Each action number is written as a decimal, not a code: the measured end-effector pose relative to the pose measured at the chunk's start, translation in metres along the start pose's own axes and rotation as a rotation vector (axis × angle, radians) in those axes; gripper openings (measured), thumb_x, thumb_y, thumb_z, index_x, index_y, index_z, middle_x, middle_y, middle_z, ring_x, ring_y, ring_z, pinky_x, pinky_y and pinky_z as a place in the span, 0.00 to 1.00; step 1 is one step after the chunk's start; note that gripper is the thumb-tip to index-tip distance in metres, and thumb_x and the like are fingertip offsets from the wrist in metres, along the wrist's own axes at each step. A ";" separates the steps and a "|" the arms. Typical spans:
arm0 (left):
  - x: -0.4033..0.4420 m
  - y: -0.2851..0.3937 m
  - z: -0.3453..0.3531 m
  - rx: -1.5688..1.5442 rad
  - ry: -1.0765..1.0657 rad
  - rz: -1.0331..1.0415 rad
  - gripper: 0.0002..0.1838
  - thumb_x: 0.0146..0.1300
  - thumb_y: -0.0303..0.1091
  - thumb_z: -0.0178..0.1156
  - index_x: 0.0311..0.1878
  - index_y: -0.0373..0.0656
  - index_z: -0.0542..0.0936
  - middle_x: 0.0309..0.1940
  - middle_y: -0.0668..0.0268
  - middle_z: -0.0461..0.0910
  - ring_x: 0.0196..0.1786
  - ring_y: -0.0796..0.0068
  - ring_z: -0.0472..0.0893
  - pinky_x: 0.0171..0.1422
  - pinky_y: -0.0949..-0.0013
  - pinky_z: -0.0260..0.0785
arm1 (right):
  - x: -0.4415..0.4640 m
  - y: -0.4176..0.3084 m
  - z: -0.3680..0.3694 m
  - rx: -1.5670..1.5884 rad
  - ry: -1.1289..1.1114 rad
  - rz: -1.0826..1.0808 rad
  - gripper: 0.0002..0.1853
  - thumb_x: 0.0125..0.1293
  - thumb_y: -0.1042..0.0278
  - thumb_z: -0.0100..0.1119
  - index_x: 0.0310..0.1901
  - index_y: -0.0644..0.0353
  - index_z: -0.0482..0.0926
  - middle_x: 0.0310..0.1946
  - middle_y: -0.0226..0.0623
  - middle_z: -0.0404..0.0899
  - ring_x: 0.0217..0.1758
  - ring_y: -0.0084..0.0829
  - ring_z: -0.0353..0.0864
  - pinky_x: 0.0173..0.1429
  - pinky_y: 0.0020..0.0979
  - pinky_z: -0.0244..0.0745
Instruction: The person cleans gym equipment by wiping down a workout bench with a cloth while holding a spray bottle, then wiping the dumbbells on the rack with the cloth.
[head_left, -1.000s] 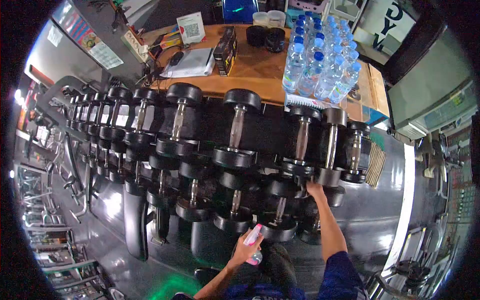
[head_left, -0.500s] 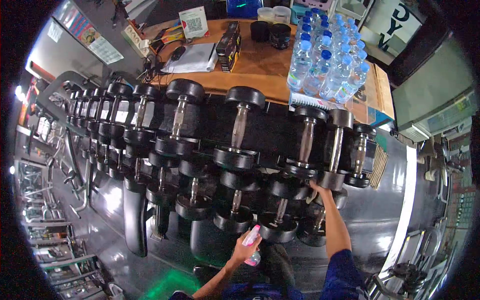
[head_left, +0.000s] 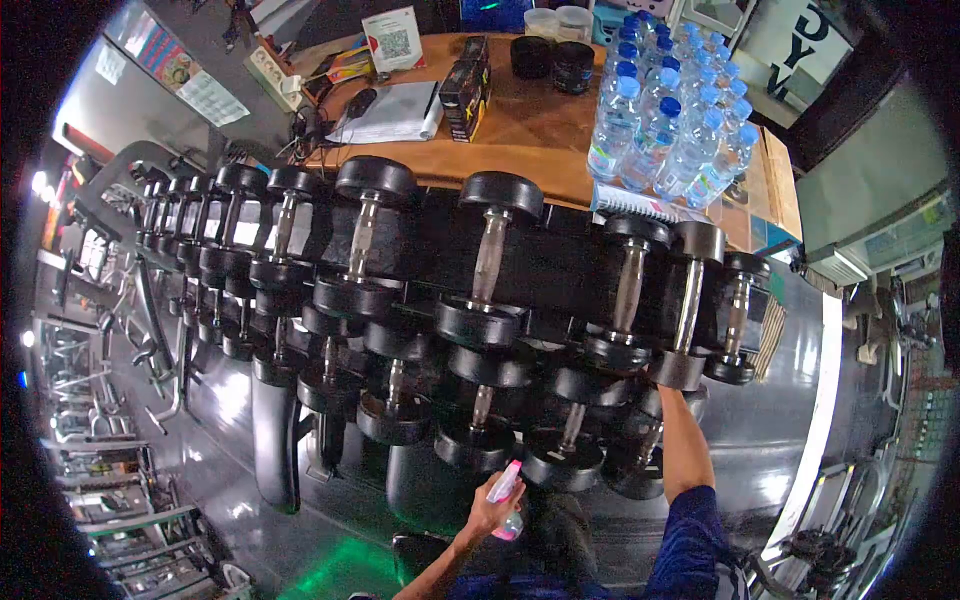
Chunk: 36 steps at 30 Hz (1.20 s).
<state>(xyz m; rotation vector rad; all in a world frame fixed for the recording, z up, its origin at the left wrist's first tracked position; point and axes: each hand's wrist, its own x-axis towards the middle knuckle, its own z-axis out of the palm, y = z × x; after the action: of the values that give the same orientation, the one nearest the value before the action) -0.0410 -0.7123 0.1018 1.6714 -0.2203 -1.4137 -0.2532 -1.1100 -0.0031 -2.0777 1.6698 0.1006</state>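
Note:
My left hand (head_left: 490, 512) is wrapped round a spray bottle (head_left: 508, 484) with a pink and white trigger head, held low in front of the rack. My right hand (head_left: 671, 396) reaches in between the two tiers of dumbbells. Its fingers are hidden behind the lower end of a steel-grey dumbbell (head_left: 690, 300), so what they hold or touch does not show. Left of that wrist is a black dumbbell (head_left: 630, 290) on the upper tier. Below, on the lower tier, lie another black dumbbell (head_left: 572, 430) and one more (head_left: 650, 440) beside my right forearm.
Behind the rack stands a wooden desk (head_left: 545, 110) with several water bottles (head_left: 660, 130), a black box (head_left: 466, 90), papers (head_left: 395, 112) and a QR-code stand (head_left: 393, 40). Padded black benches (head_left: 275, 440) stand at the rack's front left. Gym machines line the left side.
The view has shifted slightly, so the rack sits a little further right. My right hand has gone deeper behind the dumbbell end. The spray bottle stays in my left hand.

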 end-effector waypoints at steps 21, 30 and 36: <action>-0.013 -0.003 -0.009 0.039 0.074 0.009 0.13 0.64 0.34 0.67 0.46 0.36 0.80 0.30 0.67 0.83 0.26 0.82 0.80 0.30 0.74 0.74 | 0.055 -0.125 0.059 -0.037 -0.225 -0.219 0.19 0.68 0.69 0.47 0.59 0.57 0.75 0.62 0.48 0.73 0.64 0.53 0.71 0.69 0.48 0.64; -0.021 0.013 -0.001 0.089 0.057 0.000 0.14 0.64 0.35 0.67 0.47 0.36 0.80 0.30 0.68 0.83 0.28 0.82 0.81 0.31 0.73 0.75 | -0.004 -0.187 0.095 -0.204 -0.291 -0.347 0.20 0.68 0.69 0.45 0.60 0.55 0.75 0.64 0.46 0.72 0.67 0.53 0.69 0.72 0.49 0.62; -0.015 -0.003 0.005 0.125 0.034 -0.035 0.13 0.64 0.35 0.67 0.46 0.36 0.80 0.30 0.66 0.83 0.28 0.81 0.82 0.32 0.73 0.76 | -0.090 -0.207 0.033 -0.488 0.062 -0.621 0.21 0.61 0.65 0.54 0.57 0.49 0.78 0.65 0.35 0.71 0.68 0.40 0.68 0.70 0.45 0.65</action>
<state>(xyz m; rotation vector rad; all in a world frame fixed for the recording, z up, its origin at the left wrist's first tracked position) -0.0515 -0.7033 0.1103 1.8078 -0.2659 -1.4213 -0.0749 -0.9842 0.0630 -2.8975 1.0206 0.2605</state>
